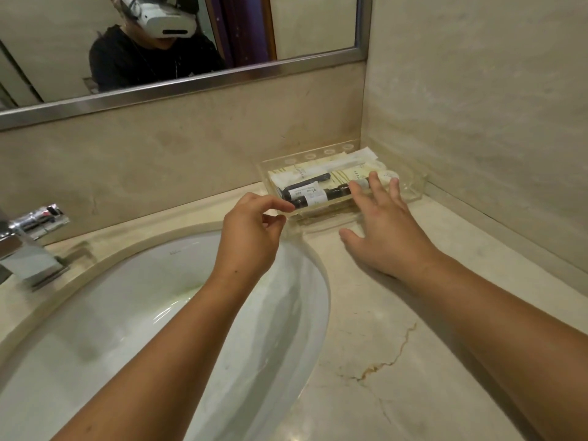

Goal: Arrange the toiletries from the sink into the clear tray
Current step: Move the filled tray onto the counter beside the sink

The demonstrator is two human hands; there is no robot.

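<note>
A clear tray (413,181) stands in the back right corner of the counter. Inside lie dark bottles with white labels (313,194), a black comb or razor handle (313,179) and pale packets (346,173). My right hand (381,227) is spread flat over the tray's front right part, fingertips on the bottles and the thumb on the counter. My left hand (251,230) hovers just left of the tray's front corner with fingers loosely curled; its index tip is near a dark bottle's end. It holds nothing. The white sink basin (127,313) has no toiletries in it.
A chrome faucet (28,237) stands at the left edge. A mirror (159,43) above the marble backsplash reflects a person wearing a headset. A marble wall closes the right side. The counter (397,361) in front of the tray bears a brown crack.
</note>
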